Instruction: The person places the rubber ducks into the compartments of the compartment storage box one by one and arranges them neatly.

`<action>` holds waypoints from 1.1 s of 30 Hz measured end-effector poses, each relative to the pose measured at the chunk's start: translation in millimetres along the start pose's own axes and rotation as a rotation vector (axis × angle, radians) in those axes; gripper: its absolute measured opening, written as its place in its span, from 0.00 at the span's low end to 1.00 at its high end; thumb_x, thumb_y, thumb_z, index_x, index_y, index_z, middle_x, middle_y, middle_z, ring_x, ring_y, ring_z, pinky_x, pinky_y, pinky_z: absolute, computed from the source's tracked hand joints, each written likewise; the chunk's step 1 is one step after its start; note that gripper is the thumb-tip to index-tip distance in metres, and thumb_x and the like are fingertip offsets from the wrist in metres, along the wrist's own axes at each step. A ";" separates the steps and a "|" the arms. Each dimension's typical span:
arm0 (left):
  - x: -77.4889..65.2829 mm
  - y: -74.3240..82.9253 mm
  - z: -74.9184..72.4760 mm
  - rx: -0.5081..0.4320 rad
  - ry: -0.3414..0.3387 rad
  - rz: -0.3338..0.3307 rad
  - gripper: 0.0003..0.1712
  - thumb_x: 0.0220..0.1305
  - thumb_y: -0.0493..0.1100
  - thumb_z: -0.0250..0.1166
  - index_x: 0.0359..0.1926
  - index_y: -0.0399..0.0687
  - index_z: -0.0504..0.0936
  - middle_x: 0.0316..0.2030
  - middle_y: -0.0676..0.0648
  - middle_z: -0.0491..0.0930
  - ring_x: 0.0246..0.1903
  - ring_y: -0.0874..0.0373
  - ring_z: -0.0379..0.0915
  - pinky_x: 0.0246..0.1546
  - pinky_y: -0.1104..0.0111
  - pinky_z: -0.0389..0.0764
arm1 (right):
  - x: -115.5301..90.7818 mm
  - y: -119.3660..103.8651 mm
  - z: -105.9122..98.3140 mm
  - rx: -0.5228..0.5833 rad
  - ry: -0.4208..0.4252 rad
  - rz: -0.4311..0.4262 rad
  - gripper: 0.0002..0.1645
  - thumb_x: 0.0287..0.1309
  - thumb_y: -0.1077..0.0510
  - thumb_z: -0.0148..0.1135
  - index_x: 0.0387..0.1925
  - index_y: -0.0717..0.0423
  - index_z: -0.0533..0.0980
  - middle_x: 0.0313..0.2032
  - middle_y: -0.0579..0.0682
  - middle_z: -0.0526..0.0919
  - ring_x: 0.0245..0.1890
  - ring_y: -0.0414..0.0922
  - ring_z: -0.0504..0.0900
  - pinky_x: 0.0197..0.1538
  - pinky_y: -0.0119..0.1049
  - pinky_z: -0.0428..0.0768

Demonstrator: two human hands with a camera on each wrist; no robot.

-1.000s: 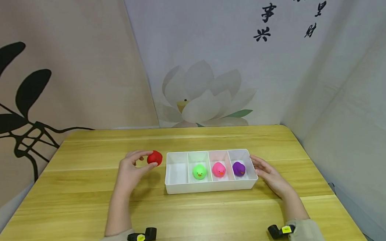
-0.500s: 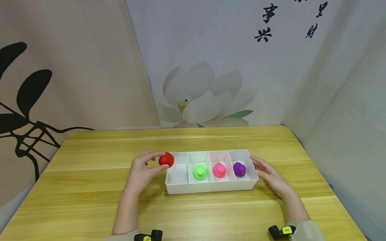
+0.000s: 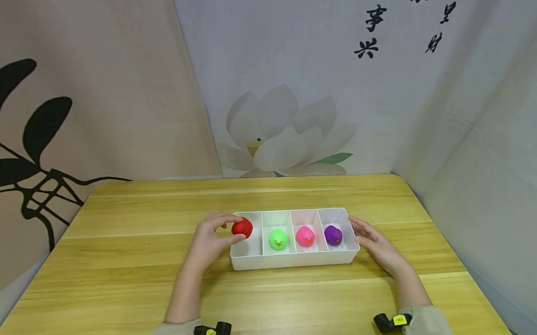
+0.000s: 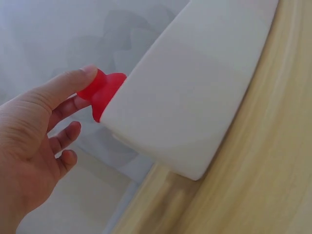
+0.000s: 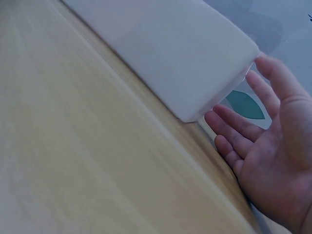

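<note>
My left hand (image 3: 213, 238) pinches a red rubber duck (image 3: 242, 228) between thumb and fingers, over the leftmost compartment of a white divided box (image 3: 292, 260). In the left wrist view the red duck (image 4: 103, 92) shows at the box's upper edge, its lower part hidden behind the wall. A green duck (image 3: 278, 239), a pink duck (image 3: 305, 236) and a purple duck (image 3: 333, 235) each sit in their own compartment to the right. At the box's right end rests my right hand (image 3: 377, 245); its fingertips touch the end wall, fingers nearly straight in the right wrist view.
The box stands on a wooden table (image 3: 295, 304). Behind the table hangs a pale cloth backdrop (image 3: 288, 43) printed with a lotus and characters. A small black camera is strapped to each wrist.
My left hand has carried the red duck rightward, from beside the box to over its leftmost compartment, then slightly lower. My right hand and the box have stayed in place.
</note>
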State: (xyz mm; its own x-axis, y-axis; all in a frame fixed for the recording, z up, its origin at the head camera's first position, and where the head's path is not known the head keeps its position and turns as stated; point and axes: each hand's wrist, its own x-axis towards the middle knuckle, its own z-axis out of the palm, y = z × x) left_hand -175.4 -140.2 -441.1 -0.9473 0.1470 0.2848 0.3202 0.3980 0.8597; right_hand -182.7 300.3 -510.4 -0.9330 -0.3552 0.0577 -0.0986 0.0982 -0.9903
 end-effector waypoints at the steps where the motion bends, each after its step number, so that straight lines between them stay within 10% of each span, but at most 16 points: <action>1: 0.0 -0.5 1.3 0.003 -0.006 -0.004 0.20 0.45 0.40 0.78 0.43 0.49 0.87 0.43 0.51 0.81 0.45 0.43 0.69 0.42 0.48 0.74 | -0.1 0.2 0.0 -0.002 0.001 0.000 0.32 0.70 0.62 0.49 0.71 0.62 0.53 0.67 0.70 0.56 0.59 0.34 0.67 0.57 0.26 0.65; 22: 1.6 -17.9 17.0 0.118 -0.078 0.021 0.19 0.44 0.38 0.78 0.41 0.47 0.87 0.39 0.53 0.82 0.37 0.52 0.70 0.35 0.61 0.73 | 0.2 1.7 -3.0 -0.005 -0.005 -0.004 0.32 0.70 0.62 0.48 0.71 0.63 0.53 0.67 0.70 0.56 0.59 0.34 0.67 0.57 0.25 0.65; 33: 5.8 -15.3 19.0 0.145 -0.127 -0.080 0.17 0.46 0.37 0.77 0.41 0.49 0.87 0.38 0.53 0.81 0.29 0.54 0.67 0.30 0.64 0.72 | 0.6 0.3 -2.6 -0.021 0.004 0.011 0.31 0.71 0.62 0.48 0.71 0.62 0.53 0.66 0.69 0.58 0.59 0.34 0.67 0.57 0.25 0.65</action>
State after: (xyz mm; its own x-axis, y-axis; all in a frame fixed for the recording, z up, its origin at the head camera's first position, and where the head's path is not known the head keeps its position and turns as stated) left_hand -185.6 -128.2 -460.6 -0.9635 0.2187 0.1544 0.2510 0.5375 0.8051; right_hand -184.1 302.5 -510.4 -0.9355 -0.3500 0.0475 -0.0955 0.1213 -0.9880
